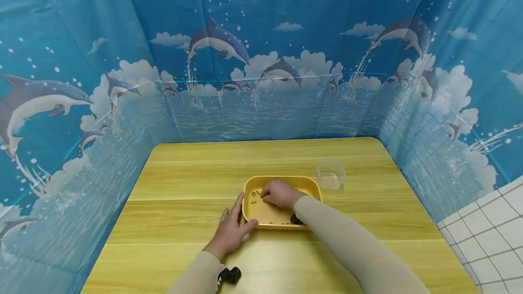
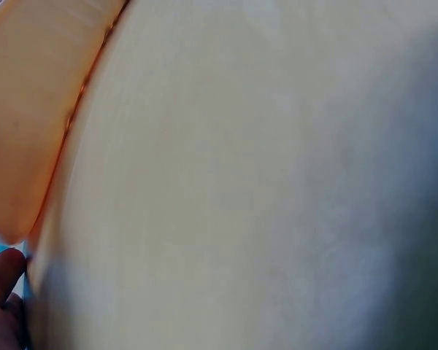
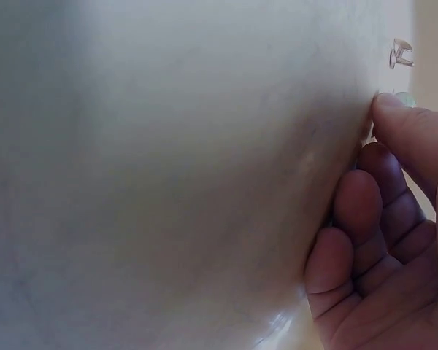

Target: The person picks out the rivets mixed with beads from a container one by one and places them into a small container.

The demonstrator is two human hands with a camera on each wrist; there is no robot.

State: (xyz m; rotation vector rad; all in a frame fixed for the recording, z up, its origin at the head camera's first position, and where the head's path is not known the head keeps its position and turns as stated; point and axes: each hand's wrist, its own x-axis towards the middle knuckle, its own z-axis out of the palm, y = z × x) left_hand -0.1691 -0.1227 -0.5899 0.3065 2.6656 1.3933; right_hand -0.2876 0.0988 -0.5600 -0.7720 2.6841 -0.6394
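A shallow yellow tray [image 1: 269, 214] stands on the table. My left hand [image 1: 229, 232] lies at its front left corner, fingers spread along the left side and thumb at the front rim. Inside the tray my right hand [image 1: 279, 193] reaches down with curled fingers, its thumb and fingertips at the floor. Whether they pinch a piece is hidden. Several small shiny pieces [image 1: 254, 194] lie just left of that hand. Up close, a small silvery metal piece [image 3: 401, 54], shaped somewhat like a cufflink, sits beyond the thumb, and a greenish glassy bit [image 3: 406, 98] shows beside the thumb tip.
A clear plastic box [image 1: 331, 174] stands behind the tray's right end. More tiny pieces lie along the tray's front inner edge. The wood-patterned table [image 1: 184, 171] reaches back to a blue dolphin-print curtain [image 1: 265, 112] on three sides.
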